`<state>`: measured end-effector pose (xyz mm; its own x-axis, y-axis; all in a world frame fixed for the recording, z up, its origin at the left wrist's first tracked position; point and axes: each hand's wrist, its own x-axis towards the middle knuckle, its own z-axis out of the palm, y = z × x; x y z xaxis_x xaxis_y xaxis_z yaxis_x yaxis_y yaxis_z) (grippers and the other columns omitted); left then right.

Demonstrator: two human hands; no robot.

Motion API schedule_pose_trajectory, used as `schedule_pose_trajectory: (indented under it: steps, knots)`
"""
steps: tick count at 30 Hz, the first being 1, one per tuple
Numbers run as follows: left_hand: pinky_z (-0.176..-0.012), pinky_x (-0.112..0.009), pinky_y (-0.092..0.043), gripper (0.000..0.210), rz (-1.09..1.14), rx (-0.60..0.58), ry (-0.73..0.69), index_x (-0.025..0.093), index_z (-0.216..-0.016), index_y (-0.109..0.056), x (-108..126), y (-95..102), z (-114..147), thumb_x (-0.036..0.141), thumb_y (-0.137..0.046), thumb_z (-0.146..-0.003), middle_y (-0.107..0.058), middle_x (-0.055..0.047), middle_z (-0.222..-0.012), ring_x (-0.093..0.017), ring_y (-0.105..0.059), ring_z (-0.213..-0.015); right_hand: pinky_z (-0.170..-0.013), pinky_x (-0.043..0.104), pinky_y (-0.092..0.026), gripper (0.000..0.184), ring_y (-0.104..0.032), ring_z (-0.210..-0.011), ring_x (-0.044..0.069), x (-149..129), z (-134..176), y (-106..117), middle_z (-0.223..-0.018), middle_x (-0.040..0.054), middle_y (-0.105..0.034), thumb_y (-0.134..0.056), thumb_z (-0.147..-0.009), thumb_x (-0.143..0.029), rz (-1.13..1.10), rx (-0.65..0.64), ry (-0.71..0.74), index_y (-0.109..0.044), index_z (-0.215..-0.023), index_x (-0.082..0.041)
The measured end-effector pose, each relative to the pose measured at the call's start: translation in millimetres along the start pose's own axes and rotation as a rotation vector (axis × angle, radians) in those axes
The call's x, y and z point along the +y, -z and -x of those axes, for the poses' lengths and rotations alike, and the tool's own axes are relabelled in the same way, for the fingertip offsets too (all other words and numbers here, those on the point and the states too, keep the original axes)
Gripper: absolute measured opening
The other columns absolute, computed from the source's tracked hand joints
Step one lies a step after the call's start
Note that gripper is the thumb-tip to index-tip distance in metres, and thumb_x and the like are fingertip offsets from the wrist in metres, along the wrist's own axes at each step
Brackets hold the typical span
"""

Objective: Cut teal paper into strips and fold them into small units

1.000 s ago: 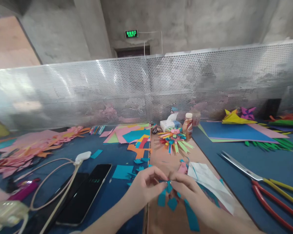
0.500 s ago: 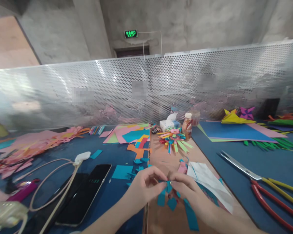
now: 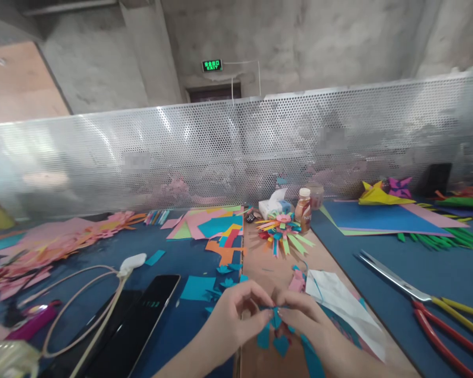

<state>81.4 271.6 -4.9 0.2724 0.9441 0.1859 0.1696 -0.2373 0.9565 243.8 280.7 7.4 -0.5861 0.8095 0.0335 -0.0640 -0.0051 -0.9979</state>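
Both hands meet over the brown board (image 3: 260, 362) at the bottom centre. My left hand (image 3: 240, 315) pinches a small blue paper piece (image 3: 276, 318) between thumb and fingertips. From the other side, my right hand (image 3: 305, 315) closes its thumb and fingers on the same piece. Its folds are partly hidden by the fingers. Below the hands lie blue paper scraps (image 3: 280, 345), and a longer blue paper strip (image 3: 312, 358) runs out under my right hand. Small blue paper flowers (image 3: 226, 283) lie just left of the board.
Red and yellow-handled scissors (image 3: 421, 299) lie at right, a white paper sheet (image 3: 342, 302) closer in. A phone (image 3: 150, 315) and cable (image 3: 102, 323) are at left. Beyond the hands are a colourful paper flower (image 3: 281, 228), a bottle (image 3: 303, 210) and a perforated metal screen (image 3: 205, 152).
The view has tilted slightly, so everything sits a little lower. Both hands keep their pinch on the blue paper, with hardly any visible change in the fingers.
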Motion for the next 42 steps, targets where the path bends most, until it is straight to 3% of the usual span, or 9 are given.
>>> schedule_pose_trajectory:
  steps: [10,20,27,31,34,37,42]
  knots:
    - [-0.055,-0.021,-0.035,0.007,-0.026,-0.025,0.018,0.015,-0.074,-0.057,8,0.3,1,0.015,-0.055,-0.067,-0.054,0.000,-0.068,-0.009,-0.046,-0.058,-0.047,0.018,-0.037,0.014,-0.047,-0.054,0.010,4,-1,0,-0.055,-0.0031,-0.042,-0.050,-0.070,-0.024,-0.027,0.014,-0.027,-0.045,-0.060,-0.015]
    - [-0.054,-0.020,-0.035,0.007,0.006,-0.048,0.036,0.015,-0.075,-0.056,7,0.4,1,0.017,-0.054,-0.069,-0.054,0.000,-0.069,-0.010,-0.047,-0.060,-0.046,0.017,-0.033,0.020,-0.040,-0.049,0.008,-3,-1,-1,-0.054,-0.0045,-0.034,-0.048,-0.072,-0.023,0.075,-0.007,0.071,-0.042,-0.053,-0.016]
    - [-0.052,-0.019,-0.033,0.006,0.142,-0.065,0.055,0.014,-0.072,-0.054,2,-1.1,-2,0.016,-0.056,-0.066,-0.051,0.001,-0.064,-0.009,-0.046,-0.057,-0.050,0.019,-0.033,0.022,-0.040,-0.055,0.010,-1,-1,2,-0.056,-0.0036,-0.036,-0.047,-0.075,-0.027,0.264,-0.010,0.109,-0.041,-0.056,-0.017]
    - [-0.052,-0.019,-0.034,0.010,0.202,-0.049,0.080,0.014,-0.068,-0.051,4,-2.4,-3,0.017,-0.060,-0.063,-0.051,0.002,-0.062,-0.009,-0.047,-0.056,-0.060,0.022,-0.037,0.011,-0.045,-0.066,0.012,3,0,7,-0.066,-0.0016,-0.043,-0.045,-0.077,-0.022,0.459,0.069,0.158,-0.045,-0.067,-0.018]
    - [-0.051,-0.019,-0.034,0.012,0.202,-0.035,0.101,0.013,-0.066,-0.052,4,-2.6,-4,0.017,-0.062,-0.062,-0.051,0.002,-0.060,-0.008,-0.047,-0.054,-0.063,0.022,-0.038,0.005,-0.046,-0.068,0.012,2,2,10,-0.072,-0.0008,-0.046,-0.043,-0.077,-0.016,0.544,0.060,0.238,-0.045,-0.074,-0.019]
    - [-0.051,-0.019,-0.034,0.011,0.218,-0.045,0.094,0.012,-0.066,-0.053,0,-2.8,-6,0.016,-0.062,-0.061,-0.052,0.002,-0.060,-0.008,-0.047,-0.054,-0.060,0.022,-0.038,0.007,-0.045,-0.065,0.011,-2,3,10,-0.072,-0.0006,-0.046,-0.043,-0.076,-0.014,0.571,0.048,0.279,-0.047,-0.074,-0.019]
    - [-0.050,-0.020,-0.035,0.009,0.251,-0.049,0.080,0.014,-0.066,-0.053,-4,-3.8,-7,0.013,-0.060,-0.061,-0.051,0.004,-0.055,-0.008,-0.046,-0.050,-0.060,0.021,-0.036,0.008,-0.045,-0.064,0.011,0,0,11,-0.069,-0.0015,-0.045,-0.046,-0.078,-0.021,0.488,0.058,0.227,-0.046,-0.071,-0.018]
